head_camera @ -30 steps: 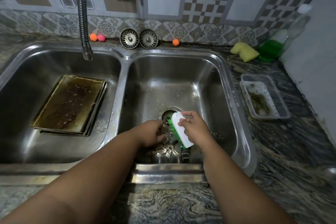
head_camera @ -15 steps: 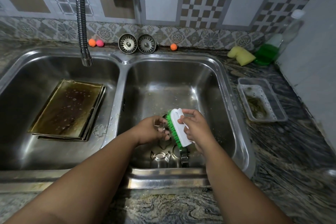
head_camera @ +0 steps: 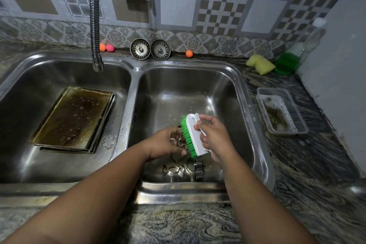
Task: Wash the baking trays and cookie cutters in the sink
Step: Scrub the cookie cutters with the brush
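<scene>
Over the right sink basin [head_camera: 217, 89], my left hand [head_camera: 164, 144] grips a small metal cookie cutter [head_camera: 178, 140]. My right hand [head_camera: 213, 136] holds a white scrub brush with green bristles [head_camera: 193, 134], and the bristles press against that cutter. More cookie cutters [head_camera: 174, 171] lie on the basin floor just below my hands. A stack of stained brown baking trays [head_camera: 73, 119] rests in the left basin [head_camera: 29, 164], with a flower-shaped cutter [head_camera: 108, 141] beside its right corner.
The flexible tap hose [head_camera: 95, 25] hangs over the left basin. Two sink strainers [head_camera: 150, 49] and small coloured balls [head_camera: 107, 47] sit on the back ledge. On the right counter lie a yellow sponge [head_camera: 259, 64], a green soap bottle [head_camera: 291, 59] and a clear plastic container [head_camera: 281, 113].
Both hands have lifted a little off the basin floor with the cutter and brush. The brush has shifted up along the cutter.
</scene>
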